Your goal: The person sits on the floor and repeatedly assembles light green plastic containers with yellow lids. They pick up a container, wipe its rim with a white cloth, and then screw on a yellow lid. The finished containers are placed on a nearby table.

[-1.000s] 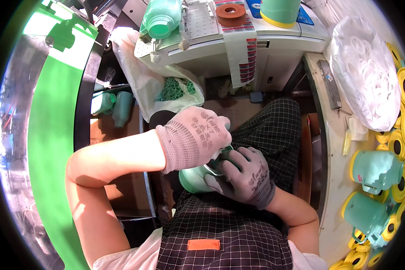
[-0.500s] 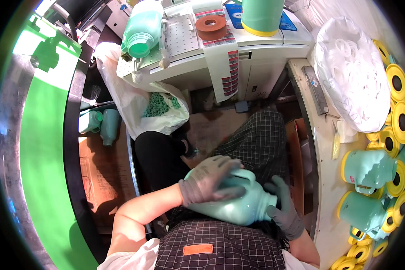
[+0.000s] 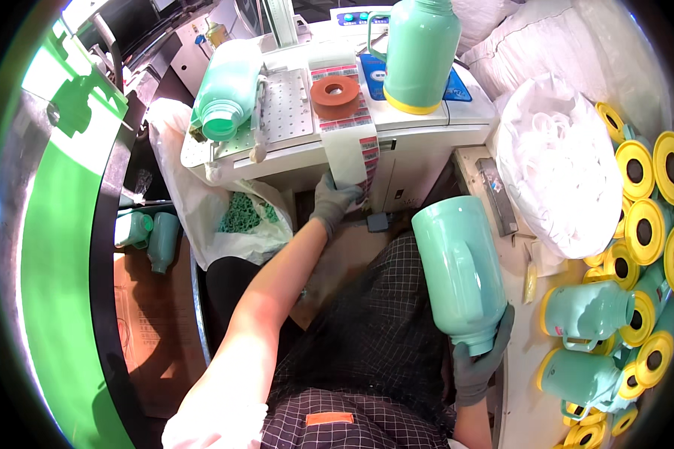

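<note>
Right hand (image 3: 478,365) grips mint flask (image 3: 460,272) by its neck, base up. Left hand (image 3: 334,199) pinches label strip (image 3: 350,146) hanging off machine (image 3: 419,135).

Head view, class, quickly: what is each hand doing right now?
Left hand: closed on the hanging label strip at the machine's front.
Right hand: closed around the neck end of the mint-green flask body.

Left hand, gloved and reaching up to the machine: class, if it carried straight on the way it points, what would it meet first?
The left hand is already at the hanging strip of labels. Straight beyond, it would probably meet the white machine's front edge, though depth is hard to judge here.
</note>
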`<state>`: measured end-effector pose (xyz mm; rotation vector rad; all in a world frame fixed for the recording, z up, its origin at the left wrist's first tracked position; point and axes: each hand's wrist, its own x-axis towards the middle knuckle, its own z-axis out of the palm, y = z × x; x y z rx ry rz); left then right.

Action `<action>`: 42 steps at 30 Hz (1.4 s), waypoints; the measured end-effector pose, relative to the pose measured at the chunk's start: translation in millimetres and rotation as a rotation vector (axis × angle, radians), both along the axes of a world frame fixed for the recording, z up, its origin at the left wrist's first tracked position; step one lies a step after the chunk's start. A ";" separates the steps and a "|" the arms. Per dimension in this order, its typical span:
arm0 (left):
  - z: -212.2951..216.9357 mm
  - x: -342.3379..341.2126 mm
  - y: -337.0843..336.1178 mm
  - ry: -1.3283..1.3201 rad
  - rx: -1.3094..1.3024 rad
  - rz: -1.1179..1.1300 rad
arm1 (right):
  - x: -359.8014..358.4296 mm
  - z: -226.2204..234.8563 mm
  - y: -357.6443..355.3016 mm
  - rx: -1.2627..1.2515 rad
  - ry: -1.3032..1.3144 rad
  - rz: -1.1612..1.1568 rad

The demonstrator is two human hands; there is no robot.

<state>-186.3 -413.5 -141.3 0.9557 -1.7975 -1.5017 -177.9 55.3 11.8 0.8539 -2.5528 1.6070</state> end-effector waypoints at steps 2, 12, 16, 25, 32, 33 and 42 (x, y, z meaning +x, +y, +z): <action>28.6 -7.3 38.3 0.089 -0.136 0.042 | -0.6 -16.5 4.7 0.020 0.082 -0.067; 122.2 34.9 68.0 0.183 -0.507 0.120 | 17.2 -16.5 -4.2 0.055 0.272 0.040; 129.8 36.0 72.9 0.227 -0.192 0.046 | 26.4 -25.1 -5.9 0.044 0.250 -0.024; 125.1 89.6 126.8 0.227 -0.470 0.198 | 32.0 -41.9 -1.0 0.077 0.316 -0.036; 175.7 84.5 184.3 0.375 0.761 -0.328 | 31.8 -44.1 -5.4 0.101 0.418 -0.008; 175.4 83.8 184.0 0.382 0.763 -0.327 | 31.0 -45.6 -4.8 0.099 0.416 -0.010; 171.1 80.4 183.9 0.285 0.604 -0.324 | 31.5 -44.4 -1.3 0.186 0.535 0.029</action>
